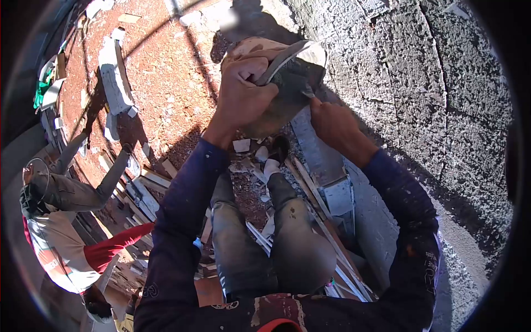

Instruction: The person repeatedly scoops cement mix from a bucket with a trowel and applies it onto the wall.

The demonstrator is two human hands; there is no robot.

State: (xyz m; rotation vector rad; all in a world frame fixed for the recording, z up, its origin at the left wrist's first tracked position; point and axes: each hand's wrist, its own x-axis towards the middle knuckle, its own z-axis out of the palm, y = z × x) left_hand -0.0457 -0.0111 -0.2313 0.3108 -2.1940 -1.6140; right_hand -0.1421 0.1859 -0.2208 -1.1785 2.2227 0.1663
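From where I stand, the soiled sack-like piece (293, 80) is up between the person's two hands, held out in front of the knees, tan on one side, dark on the other, with a pale edge curving along its top. The left hand (243, 91) has its fingers closed over the tan side near that edge, the thumb pressed toward the dark part, so the material is bunched in its grip. The right hand (333, 123) is on the other side, fingers drawn in narrow, pinching a small fold at the dark flank; some of its fingertips are hidden from me. Below the piece, a dark shoe (280, 145) stands among pale rubble (241, 145), and long wooden strips (310, 185) run alongside the person's dusty trousers (298, 221). A grey slab (318, 155) lies beside the strips, partly under the right forearm. Over on the right spreads a rough grey surface (409, 83), pitted and sunlit, with thin cracks across it. To the left the ground (166, 83) is reddish and strewn with chips, a long pale block (114, 77) lying on it in hard sun and shadow. Farther left, near more scrap, a co-worker (63, 252) in a red-and-white shirt has one red-sleeved arm stretched toward the loose timber (144, 196).
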